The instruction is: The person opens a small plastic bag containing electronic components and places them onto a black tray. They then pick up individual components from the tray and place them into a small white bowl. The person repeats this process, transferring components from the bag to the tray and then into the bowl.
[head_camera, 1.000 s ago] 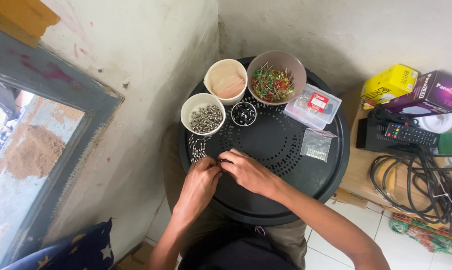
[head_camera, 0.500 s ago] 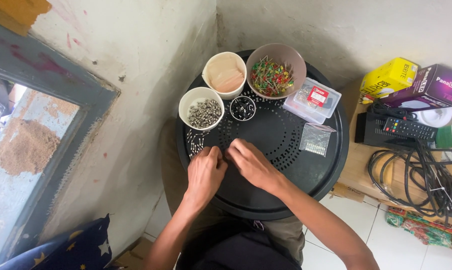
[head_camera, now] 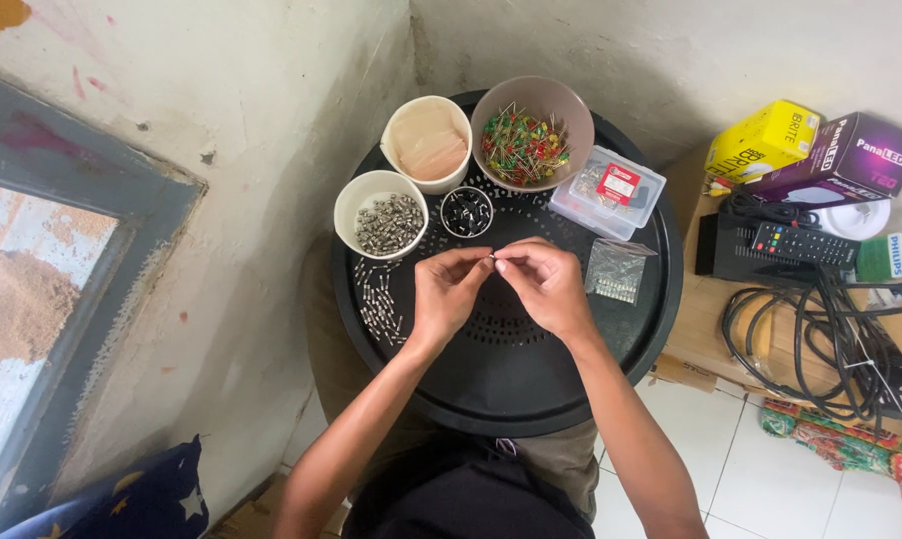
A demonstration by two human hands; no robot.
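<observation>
My left hand (head_camera: 449, 296) and my right hand (head_camera: 545, 284) meet over the middle of a round black perforated tray (head_camera: 531, 384). Between their pinched fingertips is one tiny component (head_camera: 492, 260), too small to tell apart. Left of my left hand, several small silver cylindrical parts (head_camera: 378, 300) lie loose on the tray. Behind the hands stand a white cup of the same silver parts (head_camera: 387, 222), a small black dish of dark parts (head_camera: 467, 211), a white cup with a tan sheet (head_camera: 428, 143) and a bowl of red, green and yellow LEDs (head_camera: 527, 147).
A clear plastic box (head_camera: 607, 190) and a small clear bag (head_camera: 614, 270) lie on the tray's right side. Right of the tray are a remote control (head_camera: 800, 243), black cables (head_camera: 820, 334), and yellow (head_camera: 763, 141) and purple boxes (head_camera: 852, 156). A wall and window frame (head_camera: 91, 240) stand left.
Both hands rose from the tray surface and moved up toward the cups, now pinching a tiny part between their fingertips. The camera view shifted slightly.
</observation>
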